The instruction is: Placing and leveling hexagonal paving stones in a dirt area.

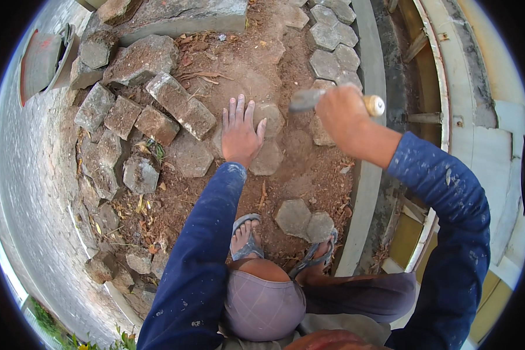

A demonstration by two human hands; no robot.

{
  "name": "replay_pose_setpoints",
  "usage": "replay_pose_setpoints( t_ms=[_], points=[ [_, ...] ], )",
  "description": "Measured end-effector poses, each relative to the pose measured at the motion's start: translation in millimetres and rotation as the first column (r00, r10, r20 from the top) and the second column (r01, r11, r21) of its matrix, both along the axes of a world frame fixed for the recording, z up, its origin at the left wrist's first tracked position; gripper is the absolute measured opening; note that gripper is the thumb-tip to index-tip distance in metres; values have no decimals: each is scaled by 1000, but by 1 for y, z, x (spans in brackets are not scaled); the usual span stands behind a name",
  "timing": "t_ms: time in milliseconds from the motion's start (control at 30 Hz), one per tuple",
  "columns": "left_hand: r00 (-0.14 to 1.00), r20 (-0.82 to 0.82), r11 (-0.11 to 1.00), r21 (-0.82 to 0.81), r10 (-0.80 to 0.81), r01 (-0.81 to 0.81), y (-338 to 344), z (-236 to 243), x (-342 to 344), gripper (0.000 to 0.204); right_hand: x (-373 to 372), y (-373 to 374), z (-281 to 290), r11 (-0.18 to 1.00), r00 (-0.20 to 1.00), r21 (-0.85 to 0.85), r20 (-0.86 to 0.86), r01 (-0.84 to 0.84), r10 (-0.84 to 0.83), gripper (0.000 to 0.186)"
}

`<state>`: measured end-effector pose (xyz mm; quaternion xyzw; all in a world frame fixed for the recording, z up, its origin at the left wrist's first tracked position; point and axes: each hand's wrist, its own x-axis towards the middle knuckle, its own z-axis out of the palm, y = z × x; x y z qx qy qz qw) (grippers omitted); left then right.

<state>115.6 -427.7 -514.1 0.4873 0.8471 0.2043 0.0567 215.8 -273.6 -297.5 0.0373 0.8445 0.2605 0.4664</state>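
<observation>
My left hand (241, 129) lies palm down, fingers apart, on dusty hexagonal pavers (265, 154) set in reddish dirt. My right hand (341, 116) is closed round the pale wooden handle (373, 105) of a tool, held to the right of my left hand. The tool's metal end (301, 100) points left and is blurred, so its exact kind is unclear. A pair of loose hexagonal pavers (293, 219) lies nearer my sandalled feet.
Broken blocks (175, 102) are heaped along the left, beside a curved grey road (29, 181) and a stacked dish-like object (44, 58). A row of hexagonal pavers (328, 35) runs up the right, along a concrete edging (364, 204), a channel and a pale wall.
</observation>
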Motion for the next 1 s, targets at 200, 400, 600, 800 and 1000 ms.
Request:
replay_pose_setpoints(
  t_ms=[200, 400, 600, 800, 1000],
  points=[
    [1000, 4, 1000, -3, 5, -5, -2, -5, 0, 60, -2, -5, -42, 986, 998, 159, -49, -41, 49, 20],
    [1000, -24, 1000, -5, 10, -10, -5, -1, -3, 60, 13, -53, 8, 999, 997, 29, 71, -25, 23, 20],
    [1000, -5, 1000, 24, -9, 9, 1, -5, 5, 60, -11, 42, -48, 963, 933, 206, -347, 172, -93, 15],
    [1000, -6, 1000, -2, 3, -3, -7, -2, -2, 60, 34, -33, -44, 981, 966, 195, -254, -7, 57, 17],
    [1000, 1, 1000, 25, -7, 7, 0, -2, 0, 61, 10, 39, -23, 977, 935, 79, -313, 200, -167, 17]
  ],
)
